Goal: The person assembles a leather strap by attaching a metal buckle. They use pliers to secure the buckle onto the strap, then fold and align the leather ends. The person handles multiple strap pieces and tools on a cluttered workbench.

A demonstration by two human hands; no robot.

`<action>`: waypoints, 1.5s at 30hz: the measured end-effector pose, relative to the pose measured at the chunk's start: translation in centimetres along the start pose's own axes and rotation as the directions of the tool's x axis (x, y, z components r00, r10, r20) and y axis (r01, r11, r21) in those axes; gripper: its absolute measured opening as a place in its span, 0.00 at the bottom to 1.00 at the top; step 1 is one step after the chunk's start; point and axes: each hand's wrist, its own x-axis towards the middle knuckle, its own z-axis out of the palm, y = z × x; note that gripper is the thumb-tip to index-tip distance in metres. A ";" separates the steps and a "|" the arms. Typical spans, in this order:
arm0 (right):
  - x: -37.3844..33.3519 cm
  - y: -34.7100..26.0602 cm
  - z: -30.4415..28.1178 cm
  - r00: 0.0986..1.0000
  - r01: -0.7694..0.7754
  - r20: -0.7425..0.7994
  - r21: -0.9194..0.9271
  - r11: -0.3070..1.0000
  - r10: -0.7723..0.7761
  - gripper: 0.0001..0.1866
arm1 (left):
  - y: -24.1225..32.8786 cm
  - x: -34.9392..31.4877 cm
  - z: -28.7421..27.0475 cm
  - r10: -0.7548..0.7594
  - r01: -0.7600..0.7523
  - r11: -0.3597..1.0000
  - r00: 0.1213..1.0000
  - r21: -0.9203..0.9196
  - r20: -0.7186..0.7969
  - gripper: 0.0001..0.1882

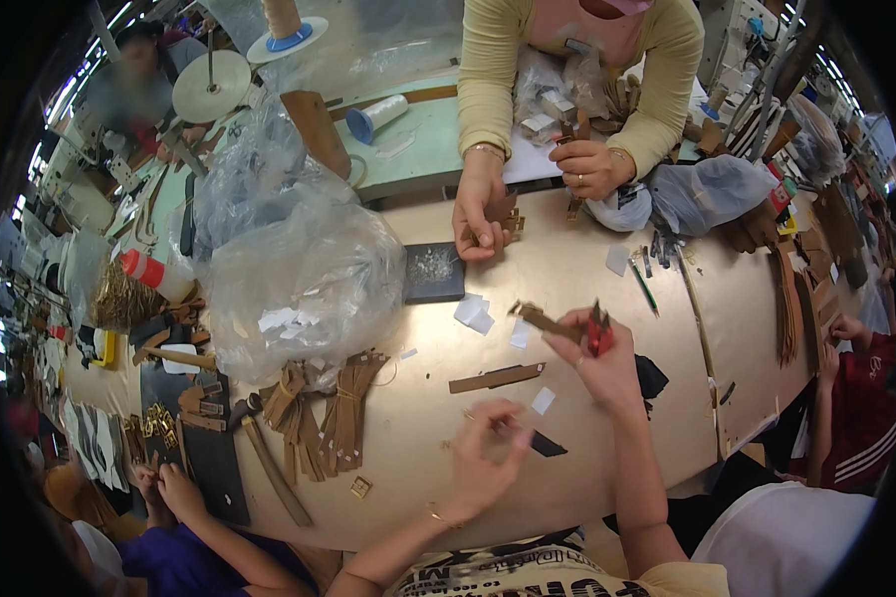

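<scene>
My right hand (607, 368) is closed round a brown leather strap (543, 318) with a metal buckle at its far end, and a red-handled tool (598, 330) is gripped in the same hand. The tool's kind is partly hidden by my fingers. Lower and to the left, my left hand (488, 458) hovers over the table, slightly blurred, fingers half curled and apart from the thumb, with nothing visible in it. Beyond it lies a loose brown strap (498, 378). A black strip (548, 445) and a small white paper piece (543, 401) rest beside my left hand.
Across the table, a person in yellow sleeves (483, 90) handles straps. A large clear plastic bag (304, 269), a dark block (434, 274), bundled straps (343, 413) and a hammer (277, 473) stand left. A pencil (645, 289) lies right. Other people work at both sides.
</scene>
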 end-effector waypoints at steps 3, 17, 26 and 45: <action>-4.0 -0.7 0.3 0.995 -0.011 0.104 0.130 0.991 -0.003 0.11 | 1.2 1.3 -2.2 -0.232 0.221 0.933 0.973 -0.283 -0.006 0.18; -8.3 -1.4 -0.3 0.656 0.708 0.192 -0.492 0.507 -0.730 0.13 | 4.2 0.5 -4.6 -0.183 0.261 0.855 0.960 -0.447 0.210 0.20; -8.6 -1.7 0.6 0.674 0.721 0.221 -0.405 0.562 -0.706 0.17 | 3.3 -0.8 -5.5 -0.131 0.197 0.847 0.977 -0.493 0.166 0.14; -10.3 1.4 3.0 0.827 -0.495 0.449 0.296 0.817 0.338 0.09 | 1.4 -3.1 -7.6 -0.336 0.320 0.787 0.939 -0.528 0.069 0.09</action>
